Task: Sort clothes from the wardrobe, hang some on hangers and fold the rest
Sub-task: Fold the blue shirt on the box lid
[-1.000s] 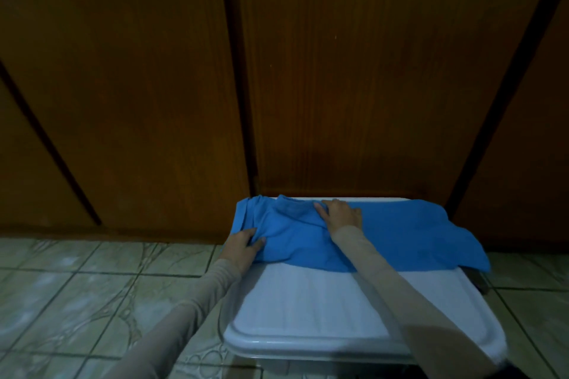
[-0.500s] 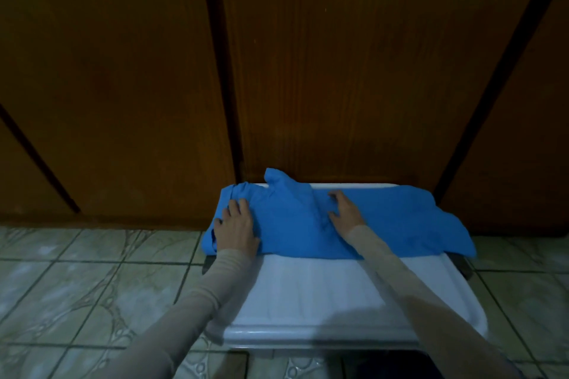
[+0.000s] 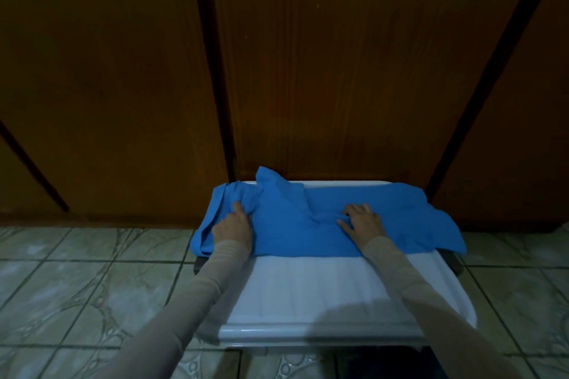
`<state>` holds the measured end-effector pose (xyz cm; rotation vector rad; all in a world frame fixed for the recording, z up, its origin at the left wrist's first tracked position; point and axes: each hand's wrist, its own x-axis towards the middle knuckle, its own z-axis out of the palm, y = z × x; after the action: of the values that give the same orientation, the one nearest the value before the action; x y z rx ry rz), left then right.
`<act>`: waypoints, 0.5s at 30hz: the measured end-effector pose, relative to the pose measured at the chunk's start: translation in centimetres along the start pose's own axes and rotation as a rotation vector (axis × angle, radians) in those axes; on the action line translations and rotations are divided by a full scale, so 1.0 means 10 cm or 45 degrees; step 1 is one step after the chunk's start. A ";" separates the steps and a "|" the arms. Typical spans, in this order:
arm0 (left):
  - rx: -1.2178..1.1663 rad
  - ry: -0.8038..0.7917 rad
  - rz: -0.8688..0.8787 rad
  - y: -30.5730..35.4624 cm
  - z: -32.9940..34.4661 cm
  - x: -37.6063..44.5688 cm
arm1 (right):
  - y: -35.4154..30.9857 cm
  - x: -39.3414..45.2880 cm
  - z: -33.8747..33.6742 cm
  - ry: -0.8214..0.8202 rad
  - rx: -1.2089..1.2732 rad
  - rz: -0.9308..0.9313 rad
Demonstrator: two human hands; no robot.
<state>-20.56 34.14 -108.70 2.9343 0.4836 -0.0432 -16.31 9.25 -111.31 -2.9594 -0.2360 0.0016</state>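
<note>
Against dark wooden wardrobe doors (image 3: 338, 71), a soft, limp blue T-shirt (image 3: 286, 224) on a white bin lid (image 3: 308, 286) is pinched at its bunched end by the left hand (image 3: 232, 226) and pressed flat by the spread right hand (image 3: 363, 221); hems seem the best holds.

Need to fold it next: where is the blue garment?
Head view, centre: the blue garment lies across the white lid's far half, by the wooden doors.

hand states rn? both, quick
Left hand: pinching a bunched fold at the left end of the blue garment.
Right hand: open, fingers spread, pressing flat on the garment's middle.
</note>
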 end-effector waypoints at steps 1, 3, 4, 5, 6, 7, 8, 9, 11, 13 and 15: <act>0.045 0.008 0.001 -0.02 0.00 0.00 | -0.01 0.00 0.01 0.032 0.017 0.025; 0.122 0.042 0.014 -0.04 0.04 -0.03 | -0.04 -0.02 0.02 0.095 0.019 0.071; 0.147 0.062 0.021 -0.04 0.06 -0.05 | -0.06 -0.02 0.03 0.126 0.006 0.079; 0.154 0.084 0.017 -0.03 0.09 -0.06 | -0.08 -0.03 0.04 0.157 -0.004 0.070; 0.157 0.118 0.009 -0.02 0.09 -0.06 | -0.11 -0.03 0.05 0.186 -0.005 0.049; 0.170 0.160 0.014 -0.02 0.09 -0.05 | -0.15 -0.04 0.05 0.203 -0.004 0.014; 0.199 0.200 0.052 -0.01 0.07 -0.04 | -0.21 -0.03 0.06 0.198 0.002 -0.028; 0.243 0.217 0.136 -0.02 0.08 -0.03 | -0.29 -0.02 0.06 0.169 0.019 -0.064; 0.294 0.153 0.370 -0.04 0.12 -0.01 | -0.49 0.04 0.03 0.044 0.141 -0.032; 0.227 0.013 0.513 -0.08 0.21 0.00 | -0.71 0.16 -0.05 -0.069 0.328 0.088; 0.017 -0.147 0.500 -0.12 0.27 0.03 | -0.90 0.31 -0.13 -0.190 0.406 0.211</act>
<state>-20.64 34.94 -111.53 2.9595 -0.1127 -0.1644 -14.69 18.27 -108.44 -2.6526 -0.0058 0.2578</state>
